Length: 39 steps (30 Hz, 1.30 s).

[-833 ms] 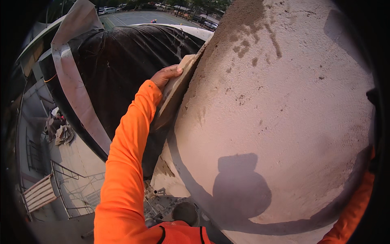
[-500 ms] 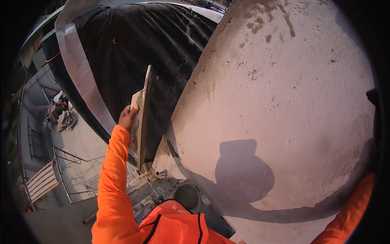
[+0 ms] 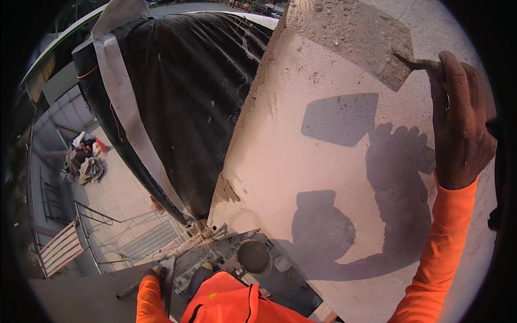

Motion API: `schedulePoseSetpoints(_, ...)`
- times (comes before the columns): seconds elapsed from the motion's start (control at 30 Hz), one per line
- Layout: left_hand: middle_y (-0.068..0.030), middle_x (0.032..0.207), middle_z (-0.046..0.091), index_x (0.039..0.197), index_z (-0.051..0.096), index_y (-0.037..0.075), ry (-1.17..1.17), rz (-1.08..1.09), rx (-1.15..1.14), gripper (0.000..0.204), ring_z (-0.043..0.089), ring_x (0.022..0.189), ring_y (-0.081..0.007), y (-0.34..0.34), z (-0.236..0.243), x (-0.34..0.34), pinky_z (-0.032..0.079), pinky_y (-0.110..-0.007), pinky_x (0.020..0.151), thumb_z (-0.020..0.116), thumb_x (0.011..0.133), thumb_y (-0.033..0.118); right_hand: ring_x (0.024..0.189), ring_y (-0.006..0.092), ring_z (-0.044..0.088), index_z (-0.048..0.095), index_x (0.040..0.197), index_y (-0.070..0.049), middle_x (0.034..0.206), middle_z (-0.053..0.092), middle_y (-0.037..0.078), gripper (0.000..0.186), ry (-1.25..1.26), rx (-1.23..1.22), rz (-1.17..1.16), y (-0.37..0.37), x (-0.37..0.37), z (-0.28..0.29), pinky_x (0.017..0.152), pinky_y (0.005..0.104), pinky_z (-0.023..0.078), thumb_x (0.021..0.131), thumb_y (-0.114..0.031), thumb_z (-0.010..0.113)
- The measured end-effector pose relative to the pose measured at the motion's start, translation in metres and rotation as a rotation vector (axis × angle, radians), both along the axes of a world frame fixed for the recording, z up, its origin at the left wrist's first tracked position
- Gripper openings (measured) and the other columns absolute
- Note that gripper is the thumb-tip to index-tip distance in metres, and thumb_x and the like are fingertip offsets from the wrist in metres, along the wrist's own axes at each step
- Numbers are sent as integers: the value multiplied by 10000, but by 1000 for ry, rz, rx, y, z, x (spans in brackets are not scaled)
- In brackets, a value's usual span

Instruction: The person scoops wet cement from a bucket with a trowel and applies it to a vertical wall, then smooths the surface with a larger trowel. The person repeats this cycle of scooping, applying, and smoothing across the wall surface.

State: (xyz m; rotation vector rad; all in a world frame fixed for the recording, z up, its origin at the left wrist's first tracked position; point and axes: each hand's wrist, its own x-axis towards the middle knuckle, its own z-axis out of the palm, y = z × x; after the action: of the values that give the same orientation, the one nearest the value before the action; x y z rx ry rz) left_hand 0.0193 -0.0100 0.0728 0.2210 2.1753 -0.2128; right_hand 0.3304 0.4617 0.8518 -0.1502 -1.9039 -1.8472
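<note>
Two hands are at work here, in two orange sleeves (image 3: 449, 231). The right hand (image 3: 464, 124) is closed round the handle of one trowel (image 3: 377, 51), its broad, flat, straight-edged blade smeared with rough grey paste and raised at one pale, gritty wall (image 3: 323, 167), which catches its shadow. The left hand (image 3: 155, 271) is low, beside one flat board (image 3: 170, 280); I can't tell its grip. One round bucket (image 3: 264, 272) stands below one creased black sheet (image 3: 188, 91).
</note>
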Motion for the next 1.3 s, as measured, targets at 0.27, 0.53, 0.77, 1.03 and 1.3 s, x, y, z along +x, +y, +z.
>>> schedulePoseSetpoints(0.27,-247,1469,554,1445,478,-5,-49,93,65,970,546,1361,-395,-143,30,51,477,-477,1112,854,741,546,812,341,729,616,1073,-82,919,705,155,288,-147,-1753,-369,-90,20,-454,672,465,574,919,-315,689)
schedulePoseSetpoints(0.53,-229,1471,559,1503,408,8,4,-66,-70,1063,539,1362,-407,-101,75,5,471,-473,1120,909,696,486,1242,395,632,565,1369,-109,1340,638,237,539,-41,-2187,-1608,-175,249,-717,1050,524,495,949,-446,598)
schedulePoseSetpoints(0.77,-272,1403,594,1485,393,90,29,-229,-99,917,575,1309,-445,5,118,-1,481,-493,1092,860,772,430,1316,406,579,424,1520,-99,1471,560,208,654,140,-2150,-1914,-219,340,-742,1121,488,451,952,-388,568)
schedulePoseSetpoints(1.03,-299,1121,708,1420,429,93,91,-348,234,824,684,1090,-477,74,86,-18,540,-510,927,834,790,436,1258,444,601,441,1468,-118,1349,632,244,586,501,-2273,-1766,-260,290,-763,1058,541,474,974,-404,571)
schedulePoseSetpoints(1.3,-105,1035,692,1248,568,47,-124,123,775,580,663,866,-181,60,29,-91,561,-351,746,784,905,462,1224,439,626,454,1424,-93,1323,643,240,539,652,-2272,-1822,-289,248,-781,1038,546,492,996,-413,526)
